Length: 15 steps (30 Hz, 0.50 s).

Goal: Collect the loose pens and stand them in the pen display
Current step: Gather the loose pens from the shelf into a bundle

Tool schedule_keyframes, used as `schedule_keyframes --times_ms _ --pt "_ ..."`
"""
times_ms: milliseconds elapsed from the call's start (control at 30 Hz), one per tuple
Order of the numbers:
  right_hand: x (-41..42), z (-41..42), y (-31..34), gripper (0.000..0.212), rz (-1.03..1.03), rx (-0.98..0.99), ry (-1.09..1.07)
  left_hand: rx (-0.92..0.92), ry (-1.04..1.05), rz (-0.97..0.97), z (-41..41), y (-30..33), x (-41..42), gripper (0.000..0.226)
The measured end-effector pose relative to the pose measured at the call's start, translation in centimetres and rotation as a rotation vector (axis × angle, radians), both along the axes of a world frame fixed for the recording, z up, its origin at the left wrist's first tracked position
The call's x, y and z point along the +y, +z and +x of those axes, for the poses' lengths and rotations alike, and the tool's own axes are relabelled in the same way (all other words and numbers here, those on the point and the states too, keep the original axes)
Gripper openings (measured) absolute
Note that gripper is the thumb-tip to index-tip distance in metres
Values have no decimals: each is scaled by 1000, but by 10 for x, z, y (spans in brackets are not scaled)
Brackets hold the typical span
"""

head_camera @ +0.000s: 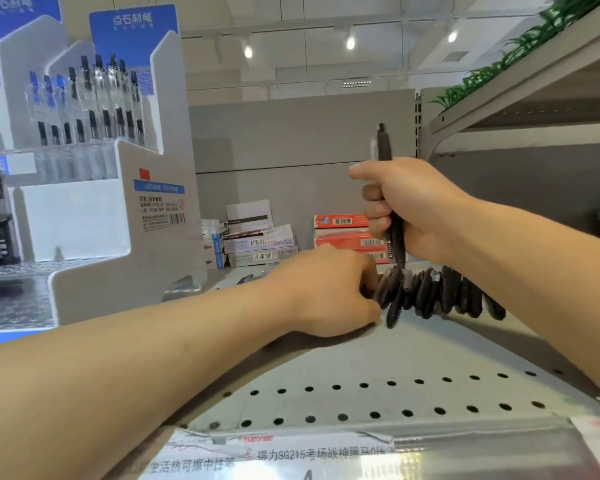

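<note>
A heap of loose black pens (440,294) lies on the perforated metal shelf (378,386), directly ahead of both forearms. The long axes of the pens run roughly front to back, their near tips pointing toward the wearer, and the barrels overlap one another.

One black pen (388,199) is gripped upright in the right hand (413,209), the fingers being curled round the barrel. Its clip end projects above the fist and its lower end hangs just above the left part of the heap. Whether more than one pen is enclosed cannot be told.

The left hand (329,289) rests low on the shelf at the left edge of the heap, fingers curled toward the nearest pens. The fingertips are hidden behind the knuckles, so it cannot be told whether a pen is pinched.

Both hands are close to the heap; the left is judged the better placed for the next pick, being already at shelf level.

The pen display (94,216), a white stepped stand with rows of upright pens, stands to the far left, well apart from the heap. A leftward carry across the shelf is therefore required for delivery.
</note>
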State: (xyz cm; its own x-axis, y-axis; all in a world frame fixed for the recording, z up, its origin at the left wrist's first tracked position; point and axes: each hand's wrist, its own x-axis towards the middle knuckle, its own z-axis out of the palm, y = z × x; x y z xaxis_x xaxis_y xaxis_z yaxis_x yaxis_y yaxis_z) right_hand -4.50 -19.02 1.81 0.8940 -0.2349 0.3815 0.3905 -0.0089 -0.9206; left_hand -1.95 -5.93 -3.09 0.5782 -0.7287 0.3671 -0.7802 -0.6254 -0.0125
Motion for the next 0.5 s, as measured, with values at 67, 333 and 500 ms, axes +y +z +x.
schedule_keyframes --times_ms 67,333,500 --pt "0 -1 0 7 -10 4 23 25 -8 -61 -1 4 3 18" --pt "2 -2 -7 28 -13 58 73 143 -43 -755 -1 34 36 7" --pt "16 -2 -11 26 15 -32 88 335 -165 -680 -11 36 41 11"
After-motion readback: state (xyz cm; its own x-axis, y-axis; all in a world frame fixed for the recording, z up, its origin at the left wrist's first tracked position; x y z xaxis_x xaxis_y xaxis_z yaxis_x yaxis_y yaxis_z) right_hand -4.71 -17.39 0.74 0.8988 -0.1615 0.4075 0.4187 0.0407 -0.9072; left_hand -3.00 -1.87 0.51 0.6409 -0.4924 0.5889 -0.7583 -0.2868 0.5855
